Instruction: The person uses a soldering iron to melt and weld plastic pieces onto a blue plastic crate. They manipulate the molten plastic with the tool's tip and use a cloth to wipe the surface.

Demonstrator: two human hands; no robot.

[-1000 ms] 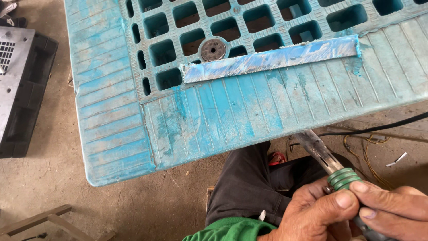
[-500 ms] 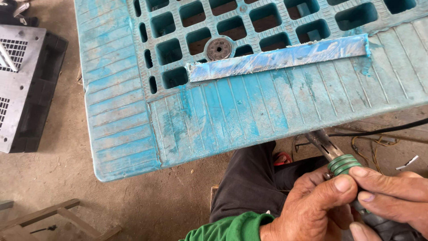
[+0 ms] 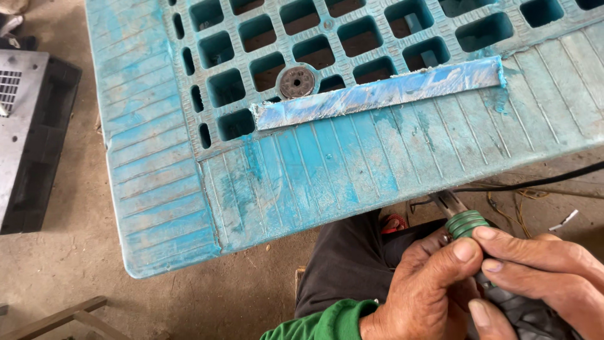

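Both hands close on a dark-handled tool with a green ribbed collar (image 3: 467,223) and flat metal tip: left hand (image 3: 428,286) pinches the collar, right hand (image 3: 541,277) wraps the handle. Its long axis points up-left toward the near edge of the worn blue plastic pallet (image 3: 302,176), which lies just beyond the tip and carries a pale blue strip (image 3: 377,94).

I see a scuffed, matt blue plastic pallet (image 3: 302,170) with a smeared, glossier blue strip (image 3: 377,94) on it. Dull grey metal disc (image 3: 297,82), rusty-looking. Tool (image 3: 467,224) has a ribbed green plastic collar and a bare metal tip. Rough concrete floor (image 3: 75,277).
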